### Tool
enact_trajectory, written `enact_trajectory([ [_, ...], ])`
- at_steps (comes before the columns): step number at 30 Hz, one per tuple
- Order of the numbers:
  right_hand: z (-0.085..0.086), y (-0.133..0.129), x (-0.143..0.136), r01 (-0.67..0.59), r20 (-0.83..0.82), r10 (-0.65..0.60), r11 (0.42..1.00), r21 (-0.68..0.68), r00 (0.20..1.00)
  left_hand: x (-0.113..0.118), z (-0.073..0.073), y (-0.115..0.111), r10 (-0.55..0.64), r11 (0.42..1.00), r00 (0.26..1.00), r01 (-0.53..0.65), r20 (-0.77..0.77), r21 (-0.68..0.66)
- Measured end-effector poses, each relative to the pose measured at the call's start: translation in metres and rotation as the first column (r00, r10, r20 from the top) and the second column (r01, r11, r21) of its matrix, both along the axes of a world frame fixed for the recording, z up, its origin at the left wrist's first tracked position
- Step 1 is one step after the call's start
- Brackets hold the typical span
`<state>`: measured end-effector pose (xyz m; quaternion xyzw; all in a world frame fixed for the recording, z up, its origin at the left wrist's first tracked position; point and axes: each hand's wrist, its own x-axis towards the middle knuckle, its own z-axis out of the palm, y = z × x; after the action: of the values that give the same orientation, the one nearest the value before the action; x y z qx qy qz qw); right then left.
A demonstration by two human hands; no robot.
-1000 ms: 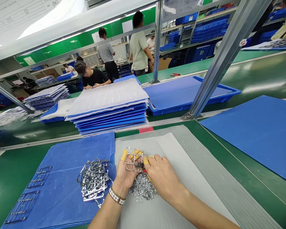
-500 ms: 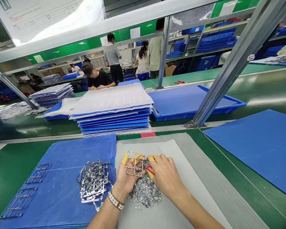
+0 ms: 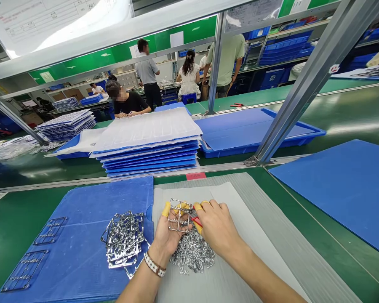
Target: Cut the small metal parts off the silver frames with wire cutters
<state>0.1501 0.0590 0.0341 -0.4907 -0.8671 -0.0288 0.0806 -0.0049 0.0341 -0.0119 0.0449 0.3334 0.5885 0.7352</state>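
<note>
My left hand (image 3: 168, 233) holds up a small silver metal frame (image 3: 178, 220) with cross bars and little parts inside it. Yellow covers sit on several of my fingertips. Closed around red-handled pliers (image 3: 196, 220), my right hand (image 3: 217, 229) brings their jaws against the frame's right side. Below both hands lies a heap of small shiny metal pieces (image 3: 194, 254) on a white sheet (image 3: 236, 248). To the left, a tangled pile of metal frames (image 3: 124, 237) rests on a blue sheet (image 3: 91, 269).
Two more frames (image 3: 25, 269) lie at the blue sheet's left edge. Behind stands a stack of blue and white sheets (image 3: 148, 147), beside a blue tray (image 3: 262, 134) and a metal post (image 3: 290, 101). Another blue sheet (image 3: 341, 189) lies right. Several people work in the background.
The pliers and my right hand have shifted slightly left against the frame. My left hand keeps its hold almost unmoved. In the background, a standing person has moved to the right.
</note>
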Motion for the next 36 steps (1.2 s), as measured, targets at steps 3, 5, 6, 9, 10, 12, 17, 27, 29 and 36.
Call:
enact_trajectory([
  [3, 0.001, 0.000, 0.000, 0.001, -0.008, -0.002, 1.000, -0.011, 1.000, 0.000, 0.000, 0.000, 0.007, 1.000, 1.000, -0.007, -0.019, -0.004],
  [5, 0.001, 0.000, 0.000, 0.005, -0.022, -0.005, 1.000, -0.007, 1.000, 0.000, 0.000, 0.000, 0.010, 1.000, 1.000, -0.010, -0.028, 0.001],
  [6, 0.001, 0.000, 0.000, 0.005, -0.025, -0.006, 1.000, -0.005, 1.000, 0.000, 0.001, -0.001, 0.010, 1.000, 1.000, -0.010, -0.028, 0.003],
  [9, 0.000, 0.000, -0.001, 0.002, -0.013, -0.002, 1.000, -0.004, 1.000, 0.000, 0.001, 0.000, 0.006, 1.000, 1.000, -0.006, -0.015, -0.001],
  [10, 0.000, -0.001, -0.002, 0.000, -0.001, 0.000, 1.000, -0.005, 1.000, 0.000, 0.002, 0.000, 0.002, 1.000, 1.000, -0.002, -0.010, -0.004],
  [12, 0.002, -0.002, -0.004, -0.004, 0.028, 0.004, 1.000, -0.002, 1.000, 0.001, 0.003, 0.000, -0.005, 1.000, 1.000, 0.005, -0.001, -0.001],
  [17, 0.005, -0.004, -0.004, -0.004, 0.047, 0.003, 1.000, 0.019, 0.999, 0.001, 0.007, -0.001, -0.008, 0.999, 1.000, 0.008, 0.008, 0.047],
  [27, -0.017, 0.001, 0.004, -0.008, -0.347, -0.004, 0.999, -0.032, 0.938, 0.001, 0.010, -0.001, -0.043, 0.998, 0.999, 0.041, 0.032, 0.051],
  [29, -0.023, 0.004, -0.004, -0.015, -0.446, -0.007, 0.999, -0.046, 0.895, 0.002, 0.009, -0.001, -0.026, 0.998, 0.999, 0.024, 0.037, 0.064],
  [36, -0.041, 0.015, -0.014, -0.006, -0.744, -0.230, 0.954, -0.300, 0.627, 0.002, 0.009, -0.003, 0.041, 0.996, 0.993, -0.032, -0.106, 0.087],
])
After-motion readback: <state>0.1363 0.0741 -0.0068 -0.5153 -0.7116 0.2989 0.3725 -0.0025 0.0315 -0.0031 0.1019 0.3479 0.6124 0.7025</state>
